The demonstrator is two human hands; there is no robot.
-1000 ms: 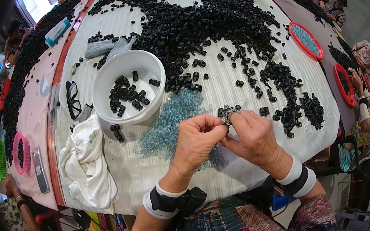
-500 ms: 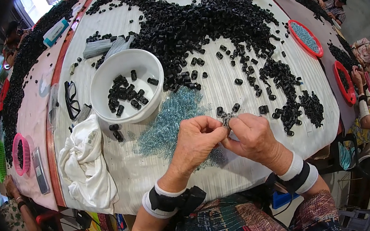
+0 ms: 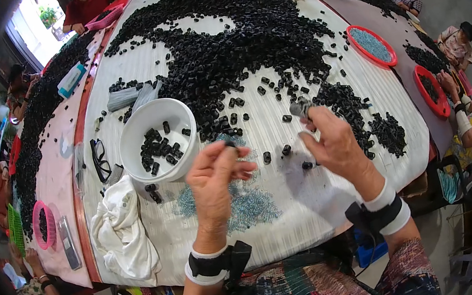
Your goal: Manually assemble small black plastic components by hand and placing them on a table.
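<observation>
My left hand (image 3: pixel 214 176) is raised over a heap of small clear-blue springy pieces (image 3: pixel 249 210), its thumb and fingertips closed on a small black plastic part (image 3: pixel 230 143). My right hand (image 3: pixel 336 138) reaches out over the table to the right, with thumb and index finger apart. Something grey and textured (image 3: pixel 300 108) covers or sits at its fingertip; whether worn or held, I cannot make out. Between the hands lie a few loose black cylindrical parts (image 3: pixel 267 157). A white bowl (image 3: pixel 185 115) with more of them stands left of my left hand.
A huge pile of black parts (image 3: pixel 235 41) covers the far table. At left are a white cloth (image 3: pixel 118 233), black glasses (image 3: pixel 99 159) and grey bundled strips (image 3: pixel 123 99). Red baskets (image 3: pixel 393 60) stand on the right. Several people sit at the side tables.
My hands, together over the table before, have come apart: the left moved left with a black part, the right moved up and right. The whole view has shifted slightly.
</observation>
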